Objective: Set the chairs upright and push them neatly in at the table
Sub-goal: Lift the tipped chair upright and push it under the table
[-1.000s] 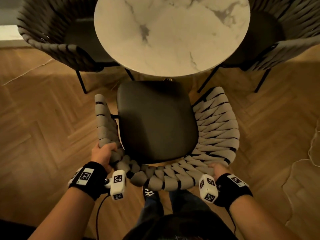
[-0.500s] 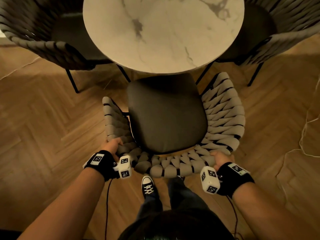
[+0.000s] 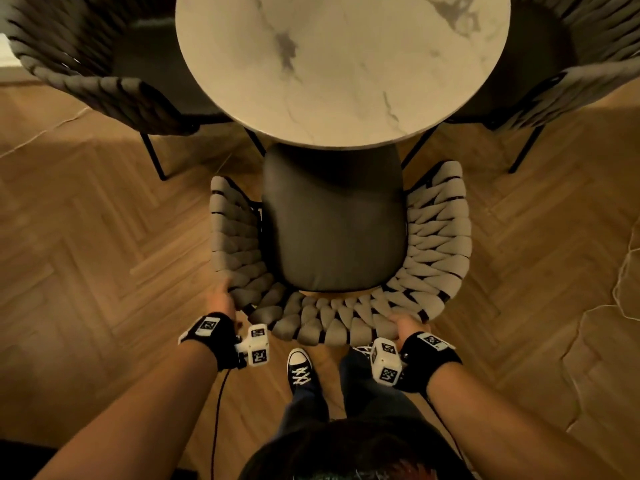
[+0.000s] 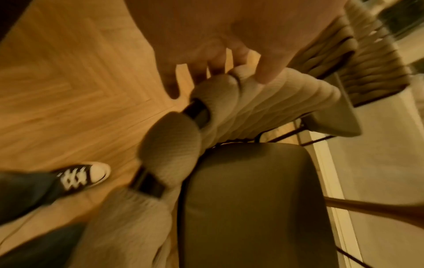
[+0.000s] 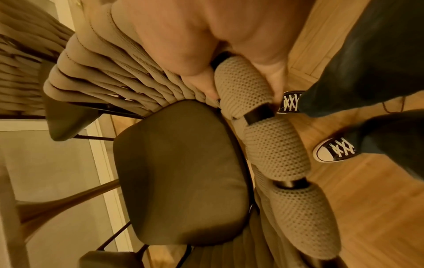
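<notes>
A chair with a woven beige back (image 3: 440, 244) and a dark seat cushion (image 3: 332, 237) stands upright in front of me. The cushion's front edge lies under the rim of the round marble table (image 3: 346, 64). My left hand (image 3: 221, 299) grips the back's rim at its rear left. In the left wrist view, the left hand (image 4: 218, 54) has its thumb over the woven rim (image 4: 252, 101) and its fingers behind. My right hand (image 3: 403, 325) grips the rear right. In the right wrist view, the right hand (image 5: 206, 45) is curled round the padded rim (image 5: 243, 85).
Two more woven chairs stand upright at the table, one at the far left (image 3: 86, 64) and one at the far right (image 3: 588, 64). My shoe (image 3: 299, 368) is just behind the chair. A thin cable (image 3: 623, 271) trails over the herringbone floor on the right. The table's leg (image 4: 378, 212) slants beyond the cushion.
The chair has slid forward toward the table, and its seat front now sits under the tabletop. Both hands kept their hold on the back rim and I stepped forward.
</notes>
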Demonstrator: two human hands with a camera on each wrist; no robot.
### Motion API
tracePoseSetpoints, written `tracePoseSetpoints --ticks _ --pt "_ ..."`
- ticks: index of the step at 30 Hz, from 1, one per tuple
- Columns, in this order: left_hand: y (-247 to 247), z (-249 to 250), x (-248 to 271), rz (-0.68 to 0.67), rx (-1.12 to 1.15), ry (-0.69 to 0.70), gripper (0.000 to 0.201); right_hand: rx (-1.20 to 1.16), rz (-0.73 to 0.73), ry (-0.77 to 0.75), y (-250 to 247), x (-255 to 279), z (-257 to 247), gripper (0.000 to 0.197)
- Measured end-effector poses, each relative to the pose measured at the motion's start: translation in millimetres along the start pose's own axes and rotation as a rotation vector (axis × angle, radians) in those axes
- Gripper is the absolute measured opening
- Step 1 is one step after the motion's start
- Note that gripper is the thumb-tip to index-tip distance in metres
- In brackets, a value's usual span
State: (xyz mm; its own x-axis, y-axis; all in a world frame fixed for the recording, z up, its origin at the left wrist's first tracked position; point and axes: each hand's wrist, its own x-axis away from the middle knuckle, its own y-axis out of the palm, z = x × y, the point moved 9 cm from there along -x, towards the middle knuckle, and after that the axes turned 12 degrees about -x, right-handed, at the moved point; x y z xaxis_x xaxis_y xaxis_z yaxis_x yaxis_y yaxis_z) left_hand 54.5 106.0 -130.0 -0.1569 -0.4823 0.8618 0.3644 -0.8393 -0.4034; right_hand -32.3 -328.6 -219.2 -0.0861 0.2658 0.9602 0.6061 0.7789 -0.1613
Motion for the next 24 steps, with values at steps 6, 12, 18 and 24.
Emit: tracePoseSetpoints --ticks 6,12,18,24 --pt "48 -44 89 -0.259 0.203 -0.131 0.068 -0.164 0.151 -0.024 -38 5 -46 0.103" --pt "57 -27 74 -0.236 0.248 -0.066 0.079 -0.029 0.21 -0.129 -23 41 -90 0.076" --pt "52 23 63 -0.254 0.157 -0.047 0.07 0.086 0.165 -0.128 12 60 -98 0.072" --pt "75 32 42 -0.275 0.054 -0.099 0.064 0.148 0.168 -0.199 14 57 -138 0.071"
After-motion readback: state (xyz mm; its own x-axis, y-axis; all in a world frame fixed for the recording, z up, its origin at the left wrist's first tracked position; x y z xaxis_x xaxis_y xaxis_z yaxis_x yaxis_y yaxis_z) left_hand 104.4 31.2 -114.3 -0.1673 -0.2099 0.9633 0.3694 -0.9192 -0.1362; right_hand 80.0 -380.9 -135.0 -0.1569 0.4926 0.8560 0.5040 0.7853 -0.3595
